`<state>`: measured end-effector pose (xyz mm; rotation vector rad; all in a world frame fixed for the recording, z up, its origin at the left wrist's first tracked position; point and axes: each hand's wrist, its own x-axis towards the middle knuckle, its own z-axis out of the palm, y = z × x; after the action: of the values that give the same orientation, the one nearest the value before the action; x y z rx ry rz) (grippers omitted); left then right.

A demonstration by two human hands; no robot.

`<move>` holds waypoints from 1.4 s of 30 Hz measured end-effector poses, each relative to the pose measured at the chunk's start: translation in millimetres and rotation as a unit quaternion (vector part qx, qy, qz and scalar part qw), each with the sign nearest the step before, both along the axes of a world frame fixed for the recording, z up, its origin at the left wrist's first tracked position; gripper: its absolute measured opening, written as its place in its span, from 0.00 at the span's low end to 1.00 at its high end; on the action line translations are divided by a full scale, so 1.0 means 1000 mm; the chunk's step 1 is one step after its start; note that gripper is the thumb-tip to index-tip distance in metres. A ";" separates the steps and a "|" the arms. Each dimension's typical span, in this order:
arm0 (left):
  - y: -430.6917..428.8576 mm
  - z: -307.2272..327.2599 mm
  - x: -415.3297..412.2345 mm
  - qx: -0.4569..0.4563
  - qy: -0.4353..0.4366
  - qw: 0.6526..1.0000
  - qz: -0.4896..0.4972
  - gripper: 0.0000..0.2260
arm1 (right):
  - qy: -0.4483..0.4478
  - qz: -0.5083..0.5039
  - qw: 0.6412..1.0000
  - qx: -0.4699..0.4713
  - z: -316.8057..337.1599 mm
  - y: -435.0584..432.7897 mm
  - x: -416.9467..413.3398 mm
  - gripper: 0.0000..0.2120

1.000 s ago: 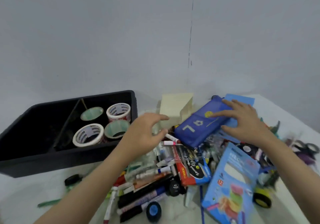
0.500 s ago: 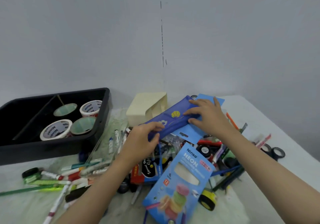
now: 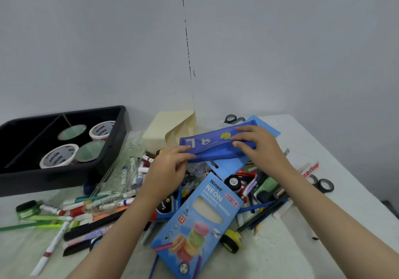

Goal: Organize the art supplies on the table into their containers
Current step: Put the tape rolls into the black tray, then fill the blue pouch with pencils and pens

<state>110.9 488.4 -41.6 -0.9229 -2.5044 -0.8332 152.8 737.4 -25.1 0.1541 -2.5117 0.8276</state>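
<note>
Above the heap of supplies in the middle of the desk, a dark blue pencil pouch was held between both hands, lying roughly level with its long side running left to right. The left hand had its grip clamped on the pouch's left end, thumb and fingertips pinching the lower edge. The right hand had its grip closed on the right end, fingers spread over the top face and the thumb against the near edge. So the pouch spanned the gap between the two hands, just beyond the left and under the right.

Just beneath the pouch lay a light blue sheet, and nearer the person a blue box of neon coloured pencils rested tilted on the pile. Markers and pens were scattered to the left. Further left stood a black bin with four tape rolls in its right compartment. A cream folded card stood behind the pouch.
</note>
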 end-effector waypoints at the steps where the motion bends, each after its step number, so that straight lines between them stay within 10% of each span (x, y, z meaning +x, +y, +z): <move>1: 0.001 0.000 0.000 0.001 -0.010 1.000 -0.007 0.10 | -0.006 0.002 1.000 -0.012 0.000 0.001 0.001 0.07; 26: 0.012 0.000 -0.011 0.004 -0.024 0.997 -0.072 0.11 | -0.019 -0.087 0.991 -0.096 -0.015 0.019 0.053 0.19; 42: 0.082 -0.008 0.052 0.147 -0.057 0.985 -0.073 0.11 | -0.161 -0.117 0.980 0.029 -0.035 0.098 0.071 0.24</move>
<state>162.8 570.8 -49.9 -0.9873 -2.3376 -1.2961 223.5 835.4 -60.3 -0.2736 -2.7841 0.7318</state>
